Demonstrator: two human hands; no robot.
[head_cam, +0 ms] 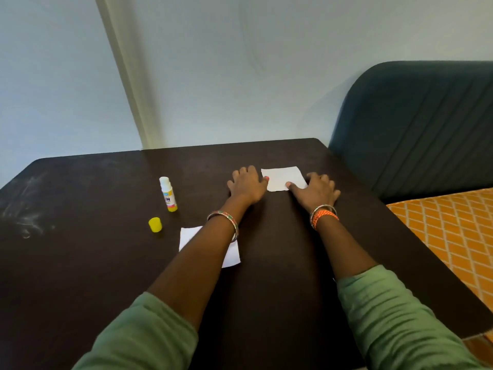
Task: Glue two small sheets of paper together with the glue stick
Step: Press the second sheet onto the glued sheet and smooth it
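- Both arms are stretched out over a dark desk point(106, 263), green sleeves pushed up, bangles on each wrist.
- Left hand point(246, 186) lies flat, palm down, fingers spread and released — its thumb tip just touches the left edge of the far sheet of paper point(283, 178).
- Right hand point(316, 192) is flat too, nothing gripped; its thumb presses on the near right part of that same sheet, so the paper sits between the two hands.
- The second sheet of paper point(232, 253) lies nearer the body, partly hidden under the left forearm.
- The glue stick point(168, 194) stands upright and uncapped, well left of the hands — white tip up, yellow base.
- Its yellow cap point(155, 224) sits on the desk just in front of it, close to the near sheet's corner.
- A dark teal seat back point(416, 124) is off to the right.
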